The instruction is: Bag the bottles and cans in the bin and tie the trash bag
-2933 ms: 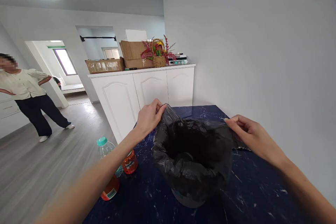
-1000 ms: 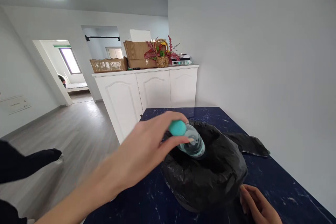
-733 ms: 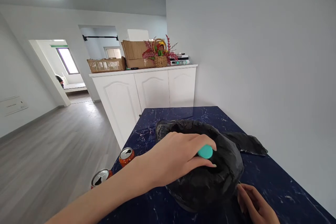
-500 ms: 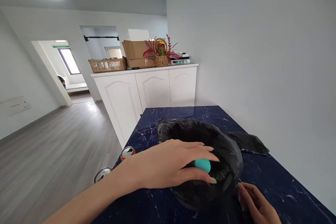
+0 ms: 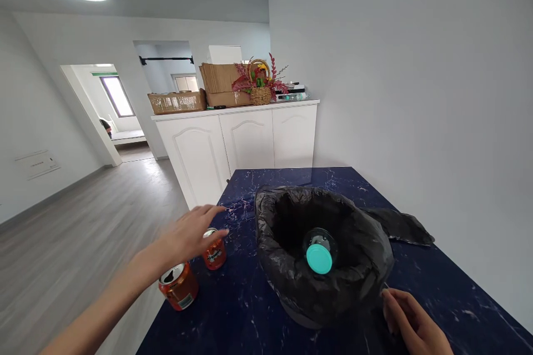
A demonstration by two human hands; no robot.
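A bin lined with a black garbage bag [image 5: 287, 266] stands on the dark blue marbled tabletop. Inside its mouth rests a clear bottle or jar with a turquoise lid [image 5: 319, 259], tilted toward me and let go. My left hand [image 5: 194, 236], slightly blurred, is open with fingers spread over an orange drink can [image 5: 215, 255] left of the bin; I cannot tell whether it touches. Nearer to me stands a second orange can [image 5: 181, 288], partly behind my left forearm. At the bin's lower right, my right hand [image 5: 410, 313] is closed in a pinch on the bag's edge.
A flattened black plastic piece [image 5: 402, 227] lies on the table [image 5: 441, 283] right of the bin, by the grey wall. Beyond the table stands a white cabinet [image 5: 250, 136] carrying cardboard boxes [image 5: 220, 84] and a flower basket [image 5: 261, 95]. Floor shows on the left.
My left hand has let go of the turquoise-lidded container in the bin and moved left to the cans, its fingers spread. My right hand keeps its place.
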